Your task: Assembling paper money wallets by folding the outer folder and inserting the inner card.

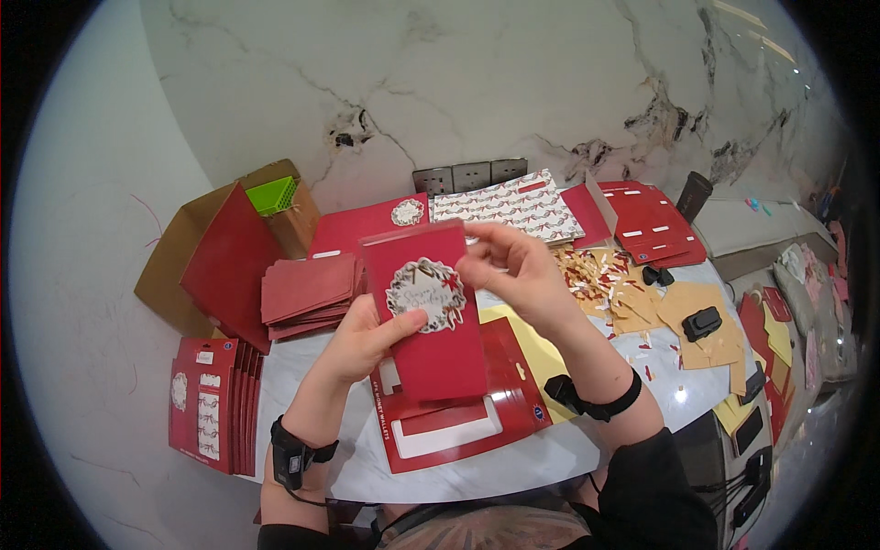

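Above the middle of the table I hold up a red gift envelope (pixel 435 353) with a round wreath label (pixel 426 294) on its front. A shiny clear film shows along its top edge. My left hand (pixel 365 341) grips the envelope's left side, thumb across the front by the label. At the upper right corner, the bent fingers of my right hand (pixel 513 270) pinch the edge. Under the envelope lies a red backing card (pixel 527 380) with a white cut-out panel, partly covered, and a yellow sheet (pixel 553 367) beneath it.
Stacked red envelopes (pixel 307 291) lie left, beside an open cardboard box (pixel 170 266). Several filled red packs (pixel 206 403) stand at the left edge. Behind are patterned white envelopes (pixel 504 203). Paper scraps (pixel 610 284), a black clip-like object (pixel 701 324) and red cards (pixel 646 220) lie right.
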Motion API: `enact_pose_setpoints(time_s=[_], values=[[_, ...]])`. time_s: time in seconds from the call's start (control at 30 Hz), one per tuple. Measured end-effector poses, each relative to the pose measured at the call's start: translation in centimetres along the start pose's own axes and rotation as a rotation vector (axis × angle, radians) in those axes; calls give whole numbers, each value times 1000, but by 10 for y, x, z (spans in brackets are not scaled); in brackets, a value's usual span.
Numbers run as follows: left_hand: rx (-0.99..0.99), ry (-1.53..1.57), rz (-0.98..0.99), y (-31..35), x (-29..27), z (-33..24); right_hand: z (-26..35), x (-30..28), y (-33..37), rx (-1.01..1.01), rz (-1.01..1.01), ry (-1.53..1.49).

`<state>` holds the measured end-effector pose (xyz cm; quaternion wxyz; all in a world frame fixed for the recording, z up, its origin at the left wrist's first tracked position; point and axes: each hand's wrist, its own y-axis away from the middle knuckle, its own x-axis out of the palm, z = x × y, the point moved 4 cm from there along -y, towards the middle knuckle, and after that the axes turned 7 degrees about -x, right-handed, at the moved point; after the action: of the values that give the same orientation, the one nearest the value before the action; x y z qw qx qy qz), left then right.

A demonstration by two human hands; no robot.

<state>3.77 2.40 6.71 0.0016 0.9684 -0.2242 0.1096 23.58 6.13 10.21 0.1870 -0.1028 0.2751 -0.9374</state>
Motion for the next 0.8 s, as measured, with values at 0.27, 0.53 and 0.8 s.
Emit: enact_pose_setpoints(time_s=[0.27, 0.53, 0.8], values=[[-75, 13, 31, -9, 3, 13, -9, 7, 5, 108, 78, -139], [150, -170, -105, -14, 16, 31, 10, -12, 1, 84, 36, -51], [-62, -641, -57, -13, 7, 21, 31, -33, 3, 98, 278, 265]])
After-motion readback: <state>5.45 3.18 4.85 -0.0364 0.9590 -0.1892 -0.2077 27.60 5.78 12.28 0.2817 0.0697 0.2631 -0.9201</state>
